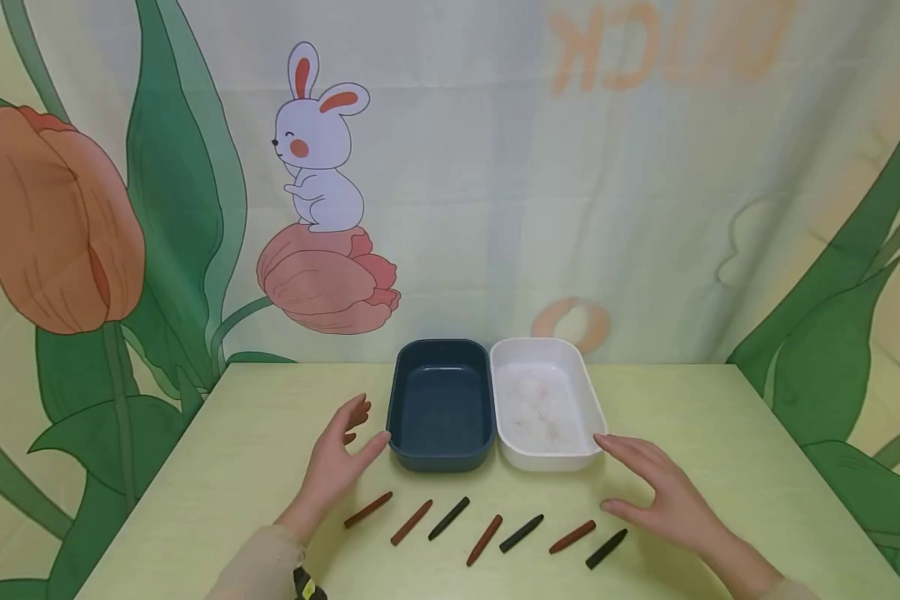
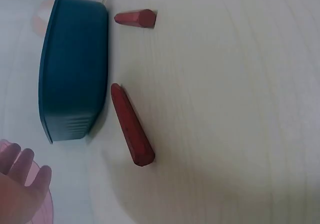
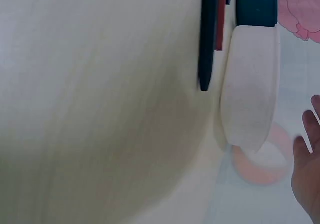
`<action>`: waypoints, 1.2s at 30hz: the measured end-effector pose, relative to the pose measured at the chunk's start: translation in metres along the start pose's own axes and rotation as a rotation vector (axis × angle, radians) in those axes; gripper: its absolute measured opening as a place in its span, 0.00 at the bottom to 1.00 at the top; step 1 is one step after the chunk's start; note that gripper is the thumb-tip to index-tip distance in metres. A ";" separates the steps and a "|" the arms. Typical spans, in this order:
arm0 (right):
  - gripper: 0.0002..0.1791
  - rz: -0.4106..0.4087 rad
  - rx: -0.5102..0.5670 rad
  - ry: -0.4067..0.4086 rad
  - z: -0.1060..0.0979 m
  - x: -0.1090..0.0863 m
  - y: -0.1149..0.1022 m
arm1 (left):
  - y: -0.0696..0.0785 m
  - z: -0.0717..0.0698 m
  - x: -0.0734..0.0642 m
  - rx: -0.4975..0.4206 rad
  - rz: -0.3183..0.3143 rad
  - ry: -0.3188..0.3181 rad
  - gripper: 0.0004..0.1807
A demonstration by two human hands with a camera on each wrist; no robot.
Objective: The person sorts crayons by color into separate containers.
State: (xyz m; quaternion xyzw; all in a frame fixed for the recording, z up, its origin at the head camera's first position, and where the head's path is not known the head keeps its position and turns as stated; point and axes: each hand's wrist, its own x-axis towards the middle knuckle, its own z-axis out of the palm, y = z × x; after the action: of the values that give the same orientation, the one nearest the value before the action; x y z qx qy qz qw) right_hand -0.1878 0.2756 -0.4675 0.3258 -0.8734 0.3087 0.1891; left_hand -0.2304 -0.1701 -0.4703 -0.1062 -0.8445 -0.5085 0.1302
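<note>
My left hand [image 1: 336,467] is at the left of a dark blue bin [image 1: 442,408], fingers spread and holding nothing. On the other side, my right hand [image 1: 667,497] is open and bare, its index fingertip right at the front corner of a white bin [image 1: 546,408]. In front of the bins lies a loose row of several red crayons and three black ones. The leftmost red crayon [image 1: 368,510] lies nearest my left hand and shows its faceted sides in the left wrist view [image 2: 132,125]. Closest to my right hand is a black crayon [image 1: 607,549].
Both bins stand side by side at the back of the pale yellow-green table [image 1: 217,467]. Behind them hangs a curtain [image 1: 465,167] printed with tulips and a white rabbit. The table's back edge meets this curtain.
</note>
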 end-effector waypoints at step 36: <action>0.32 0.107 0.172 -0.289 0.021 -0.053 0.025 | -0.034 0.017 0.051 -0.322 -0.307 -0.193 0.37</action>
State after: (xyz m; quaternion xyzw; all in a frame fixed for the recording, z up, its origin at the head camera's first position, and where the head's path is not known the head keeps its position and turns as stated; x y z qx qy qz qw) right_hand -0.1697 0.3005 -0.5222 0.3349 -0.8780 0.3416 0.0162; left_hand -0.2911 -0.1686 -0.4896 -0.0441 -0.7674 -0.6378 -0.0485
